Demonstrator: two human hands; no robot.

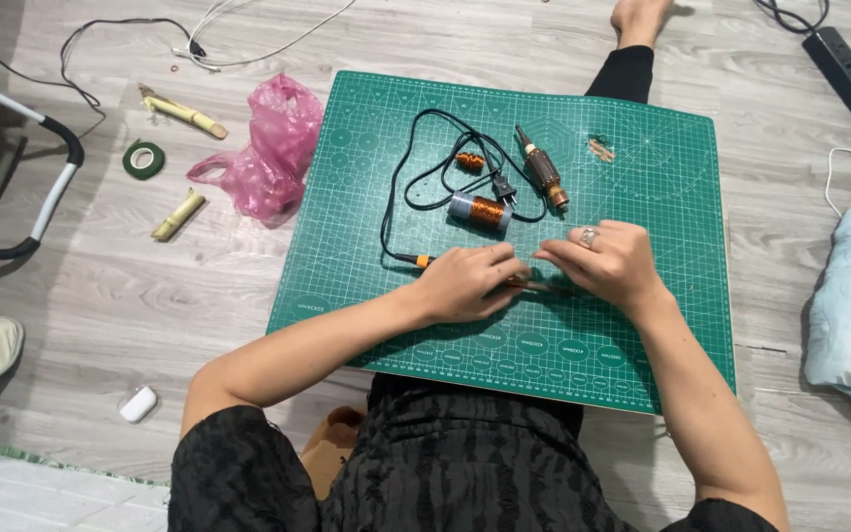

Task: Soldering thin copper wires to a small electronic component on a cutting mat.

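In the head view, the left hand [467, 281] pinches a thin tool with an orange collar [425, 261] on the green cutting mat [642, 167], its black cord [401, 187] looping away. The right hand [608, 261] closes on the tool's tip, hidden beneath the fingers. Steady, low wrists would help. A copper coil [482, 210] lies just beyond.
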